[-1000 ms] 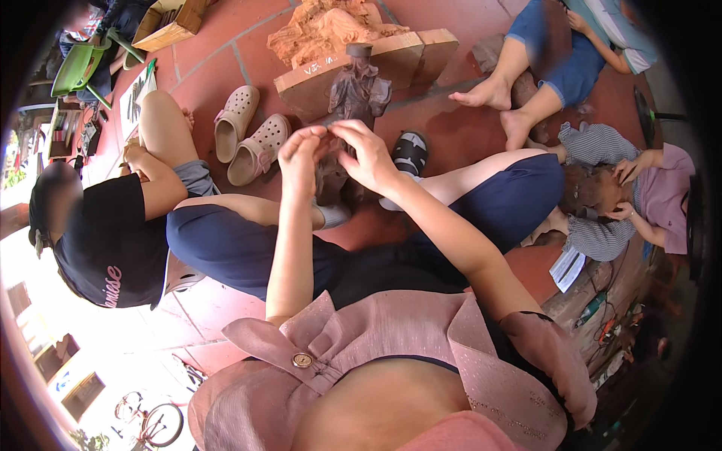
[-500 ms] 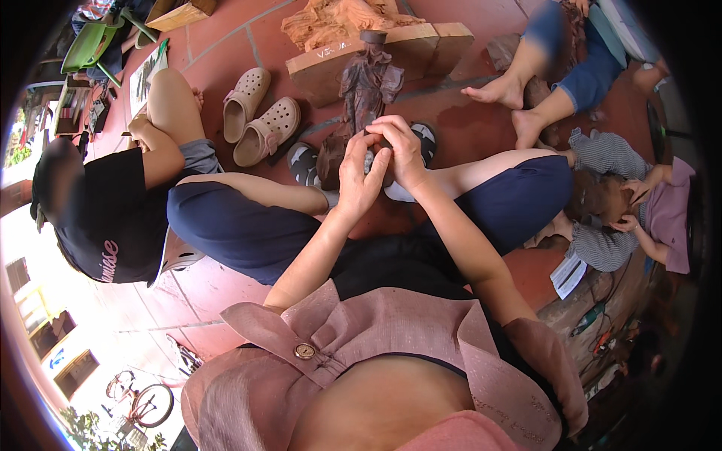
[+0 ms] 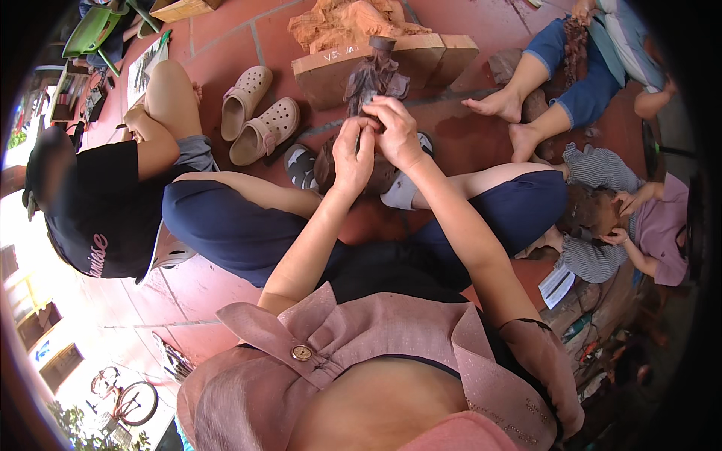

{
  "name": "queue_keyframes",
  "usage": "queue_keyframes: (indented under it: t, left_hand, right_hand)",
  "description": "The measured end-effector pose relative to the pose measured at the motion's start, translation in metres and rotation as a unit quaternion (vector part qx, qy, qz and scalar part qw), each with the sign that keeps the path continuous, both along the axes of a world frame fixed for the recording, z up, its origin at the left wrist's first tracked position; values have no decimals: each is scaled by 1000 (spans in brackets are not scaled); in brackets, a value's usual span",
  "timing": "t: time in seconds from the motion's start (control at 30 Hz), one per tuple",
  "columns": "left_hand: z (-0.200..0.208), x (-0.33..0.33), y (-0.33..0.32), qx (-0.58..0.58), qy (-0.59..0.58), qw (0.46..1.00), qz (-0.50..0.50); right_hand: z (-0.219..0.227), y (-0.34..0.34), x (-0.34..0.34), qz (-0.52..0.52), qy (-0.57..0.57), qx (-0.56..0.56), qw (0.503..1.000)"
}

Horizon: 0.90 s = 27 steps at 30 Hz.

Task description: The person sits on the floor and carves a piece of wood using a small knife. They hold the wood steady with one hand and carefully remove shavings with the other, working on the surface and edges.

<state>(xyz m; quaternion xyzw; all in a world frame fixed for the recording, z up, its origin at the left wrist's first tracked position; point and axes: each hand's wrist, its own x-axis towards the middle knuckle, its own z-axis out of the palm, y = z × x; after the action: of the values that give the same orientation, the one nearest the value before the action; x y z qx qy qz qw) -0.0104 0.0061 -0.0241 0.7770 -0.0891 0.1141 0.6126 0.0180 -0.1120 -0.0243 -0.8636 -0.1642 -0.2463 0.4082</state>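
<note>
A dark brown carved wooden figure (image 3: 378, 74) with a flat-topped hat stands upright between my feet. Both my hands are in front of its lower body and hide much of it. The fingers of my left hand (image 3: 352, 158) are bent and pinched together. Beside them, my right hand (image 3: 400, 139) curls its fingers inward, and the fingertips of both hands meet. A small greyish patch shows by the right fingertips, too small to name. Whatever the fingers hold is hidden.
Behind the figure lies a thick wooden block (image 3: 323, 79) with an orange carving (image 3: 353, 26). Beige clogs (image 3: 263, 131) rest on the red tiles to the left. A person in a black shirt (image 3: 98, 203) sits at left; others with carvings sit at right. A paper (image 3: 556, 286) lies nearby.
Both hands have shifted slightly up along the figure. The right fingers have spread from their overlap with the left hand and now curl beside it, while the left fingers have drawn into a pinch.
</note>
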Motion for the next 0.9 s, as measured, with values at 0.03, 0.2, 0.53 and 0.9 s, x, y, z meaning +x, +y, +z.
queue_keyframes:
  t: [0.03, 0.2, 0.53, 0.9]
  left_hand:
    - [6, 8, -1, -10, -15, 1000, -11]
    - [-16, -2, 6, -18, 46, 999, -18]
    - [-5, 8, 8, -54, 98, 993, -47]
    - [-29, 9, 6, -247, 138, 959, -5]
  right_hand:
    - [5, 1, 4, -3, -13, 11, 1000]
    - [-18, -2, 1, 18, 38, -41, 998]
    - [1, -8, 7, 44, 80, -3, 996]
    - [-15, 6, 12, 20, 41, -52, 998]
